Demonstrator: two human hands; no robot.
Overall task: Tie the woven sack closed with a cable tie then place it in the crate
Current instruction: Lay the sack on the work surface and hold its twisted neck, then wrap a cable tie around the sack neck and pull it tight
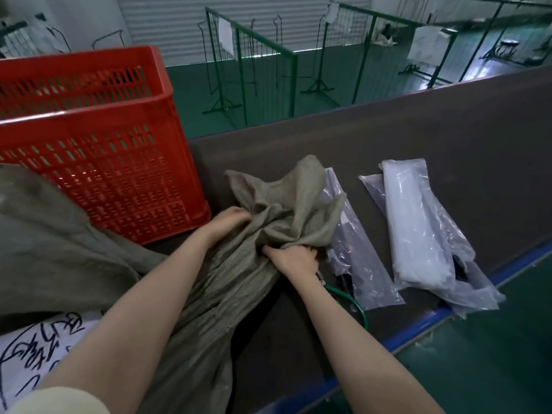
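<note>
Head view: woven sack (239,264) lies on the dark table (388,150), long axis running from the near-left body out to the loose mouth at centre.
Left hand (230,219): fingers curled into the cloth on the left side of the mouth, gripping it.
Right hand (295,258): closed on a bunch of cloth on the mouth's right side, nearer the plastic bags (418,234).
Key relation: neck sits between both hands; looks not yet gathered tight.
Cable tie: none on the sack; can't tell if the bags hold them.
Crate (98,150): red, just left of the left hand, touching the sack's side.
Room: green floor (268,94), green wire racks (248,55) behind.
</note>
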